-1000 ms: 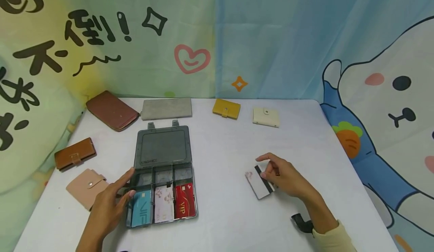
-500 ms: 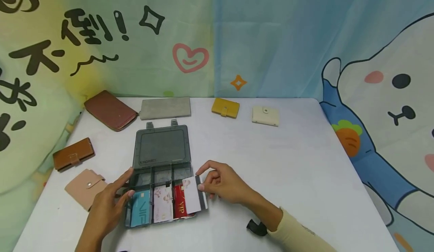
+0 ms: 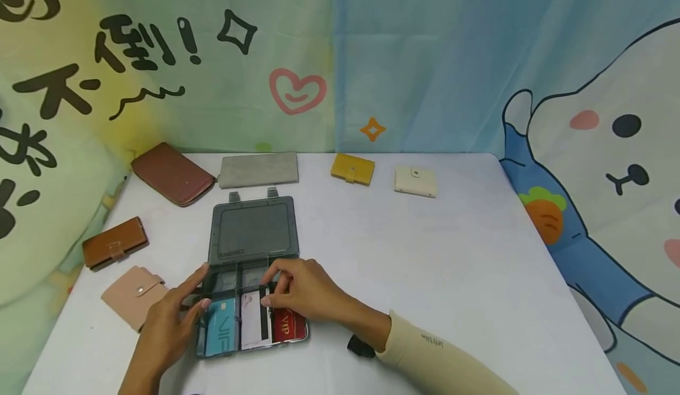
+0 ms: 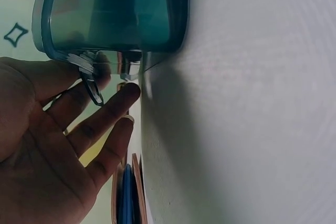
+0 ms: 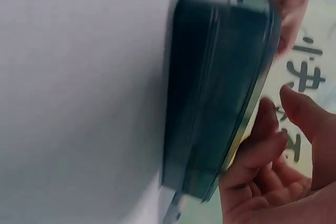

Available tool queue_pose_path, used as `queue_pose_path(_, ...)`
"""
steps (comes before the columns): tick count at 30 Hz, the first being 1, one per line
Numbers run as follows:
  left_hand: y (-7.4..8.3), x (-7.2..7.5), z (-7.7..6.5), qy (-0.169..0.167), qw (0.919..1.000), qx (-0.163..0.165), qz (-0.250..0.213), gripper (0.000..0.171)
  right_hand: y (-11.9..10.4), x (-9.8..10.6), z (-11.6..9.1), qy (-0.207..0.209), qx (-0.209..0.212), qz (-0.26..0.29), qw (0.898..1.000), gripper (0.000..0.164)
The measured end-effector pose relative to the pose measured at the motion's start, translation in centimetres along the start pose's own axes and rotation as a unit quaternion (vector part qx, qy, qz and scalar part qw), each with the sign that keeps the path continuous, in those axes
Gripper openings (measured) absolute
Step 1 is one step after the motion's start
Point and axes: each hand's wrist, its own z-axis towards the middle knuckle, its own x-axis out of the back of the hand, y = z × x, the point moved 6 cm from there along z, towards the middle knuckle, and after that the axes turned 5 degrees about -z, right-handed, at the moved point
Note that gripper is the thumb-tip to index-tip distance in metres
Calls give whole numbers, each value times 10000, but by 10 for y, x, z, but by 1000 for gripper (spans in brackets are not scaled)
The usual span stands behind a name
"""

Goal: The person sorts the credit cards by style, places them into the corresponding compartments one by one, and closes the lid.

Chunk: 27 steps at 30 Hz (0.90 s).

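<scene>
A grey clear-plastic box point(image 3: 254, 229) lies with its lid back and several cards in its compartments. My left hand point(image 3: 167, 324) touches its left side with fingers mostly extended; the left wrist view shows the fingers point(image 4: 113, 109) beside a latch. In the middle front compartment lies a white card point(image 3: 264, 318) with a black stripe, over the pink-patterned one. My right hand point(image 3: 305, 289) is right above it, thumb at the stripe. A gap shows between thumb and fingers in the right wrist view. A blue card point(image 3: 220, 324) and a red VIP card point(image 3: 289, 325) flank it.
Behind the box lie a brown zip wallet point(image 3: 172, 173) and a grey wallet point(image 3: 258, 169). To its left are a tan wallet point(image 3: 115, 242) and a pink wallet point(image 3: 135, 294). A yellow card holder point(image 3: 352, 169) and a cream one point(image 3: 415, 181) lie farther back.
My right hand has carried the striped white card leftward from the table, over the red card, into the box's middle compartment. The left hand has stayed at the box.
</scene>
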Motion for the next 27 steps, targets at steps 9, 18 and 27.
queue_pose_path(9,-9,-2,-3,-384,9972,449,-456,75,53,41,35,1162,-1215,650,9836,54)
queue_pose_path(18,-15,-4,-7,-817,9871,886,-1057,79,63,45,47,1018,-1319,2043,9646,59)
queue_pose_path(27,-7,-5,14,-640,9864,422,-1454,75,56,68,50,1373,-551,2557,9554,38)
